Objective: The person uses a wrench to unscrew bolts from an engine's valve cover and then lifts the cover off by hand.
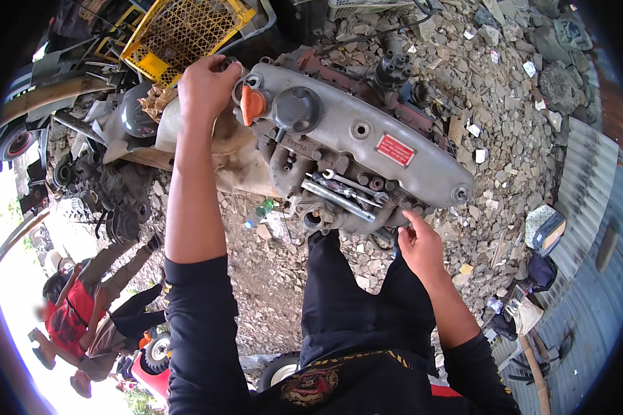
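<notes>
A grey engine (422, 180) with a long valve cover (339, 111) lies in front of me. My left hand (206, 86) reaches to its far left end, fingers curled against a small part I cannot make out. Beside that hand are an orange cap (253, 104) and a round black cap (296, 109) on the cover. My right hand (422, 245) is at the near right edge of the engine, index finger and thumb apart, nothing visible between them. Several wrenches (353, 187) and a silver metal tube (339, 201) rest on the engine's near side.
A yellow plastic crate (183, 34) stands beyond my left hand. Rubble (498, 207) covers the ground. Metal parts (83, 169) are heaped at left. Corrugated sheets (574, 270) edge the right side. A person in a red top (66, 325) is at lower left.
</notes>
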`<act>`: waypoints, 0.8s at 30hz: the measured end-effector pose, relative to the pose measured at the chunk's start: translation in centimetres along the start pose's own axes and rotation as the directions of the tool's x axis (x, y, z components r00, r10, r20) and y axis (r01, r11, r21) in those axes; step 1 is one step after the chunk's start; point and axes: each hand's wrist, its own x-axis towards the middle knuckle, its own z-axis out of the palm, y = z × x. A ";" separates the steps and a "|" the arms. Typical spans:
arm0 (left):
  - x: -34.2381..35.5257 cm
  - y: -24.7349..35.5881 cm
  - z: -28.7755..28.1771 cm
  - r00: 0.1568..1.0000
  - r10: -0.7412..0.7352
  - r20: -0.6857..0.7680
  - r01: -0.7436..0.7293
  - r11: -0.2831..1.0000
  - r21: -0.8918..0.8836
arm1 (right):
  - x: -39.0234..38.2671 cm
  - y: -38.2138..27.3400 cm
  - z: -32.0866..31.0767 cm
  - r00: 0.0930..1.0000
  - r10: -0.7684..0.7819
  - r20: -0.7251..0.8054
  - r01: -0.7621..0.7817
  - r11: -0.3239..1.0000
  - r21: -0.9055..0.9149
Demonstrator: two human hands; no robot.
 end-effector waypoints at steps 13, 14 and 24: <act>-17.0 -1.7 8.5 0.993 -0.076 0.088 0.116 0.721 -0.683 | -1.4 -0.3 -3.2 1.000 -0.024 -0.010 0.025 0.993 0.115; -17.1 -1.1 8.9 0.980 -0.124 0.154 0.198 0.591 -0.782 | -1.5 0.0 -3.5 1.000 -0.015 -0.017 0.017 0.993 0.115; -19.4 -1.2 12.6 0.929 0.072 0.362 0.082 0.916 -0.392 | -2.8 1.8 -3.8 1.000 0.014 -0.006 -0.013 0.990 0.140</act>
